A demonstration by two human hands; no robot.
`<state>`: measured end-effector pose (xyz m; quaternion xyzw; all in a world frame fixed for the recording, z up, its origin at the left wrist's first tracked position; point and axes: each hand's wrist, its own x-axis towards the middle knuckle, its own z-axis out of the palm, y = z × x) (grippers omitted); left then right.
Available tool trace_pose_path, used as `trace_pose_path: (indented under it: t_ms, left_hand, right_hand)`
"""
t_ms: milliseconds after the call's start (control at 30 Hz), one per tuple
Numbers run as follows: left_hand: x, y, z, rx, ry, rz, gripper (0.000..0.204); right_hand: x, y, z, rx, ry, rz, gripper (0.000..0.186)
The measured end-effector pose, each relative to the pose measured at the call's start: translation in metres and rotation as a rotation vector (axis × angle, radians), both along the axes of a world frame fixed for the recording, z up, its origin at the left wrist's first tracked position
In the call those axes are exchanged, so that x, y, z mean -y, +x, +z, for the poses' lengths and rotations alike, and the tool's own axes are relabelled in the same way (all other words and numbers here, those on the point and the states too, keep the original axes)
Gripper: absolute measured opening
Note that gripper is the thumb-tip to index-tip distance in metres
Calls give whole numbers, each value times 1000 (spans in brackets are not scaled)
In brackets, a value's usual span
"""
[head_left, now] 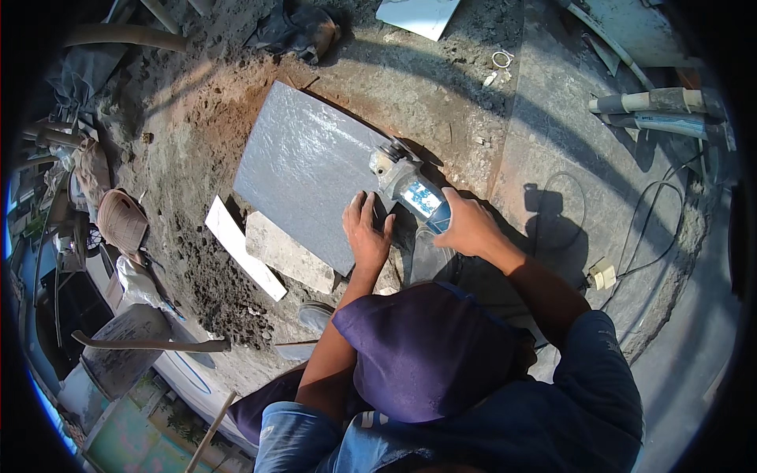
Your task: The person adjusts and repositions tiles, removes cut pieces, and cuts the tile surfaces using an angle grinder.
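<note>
A blue and grey angle grinder (423,199) is gripped around its body by my right hand (471,226). Its head lies at the right edge of a large dark grey tile (307,169); part of its disc shows beyond that edge. My left hand (367,231) lies on the tile's near part beside the grinder, fingers stretched out and pointing away from me. Under the tile's near left side is a rough pale block (288,254). A white strip (243,248) rests on the soil left of the block.
Loose soil surrounds the tile, with a concrete slab (568,150) on the right. Pipes (650,102) lie at the far right above a looping black cable and a pale connector box (602,273). At left are a brown cap (122,221) and a wooden handle (154,344).
</note>
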<state>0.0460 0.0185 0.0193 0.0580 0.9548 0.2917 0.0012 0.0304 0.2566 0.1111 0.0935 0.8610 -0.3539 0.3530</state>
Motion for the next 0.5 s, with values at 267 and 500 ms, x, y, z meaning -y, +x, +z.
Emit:
trace_pose_path:
  t_ms: [267, 500]
  left_hand:
    - [-1, 0, -2, 2, 4, -7, 62]
    - [-1, 0, -3, 2, 3, -3, 61]
  right_hand:
    - [-7, 3, 10, 52, 13, 18, 84]
    - [-11, 11, 5, 18, 27, 26, 89]
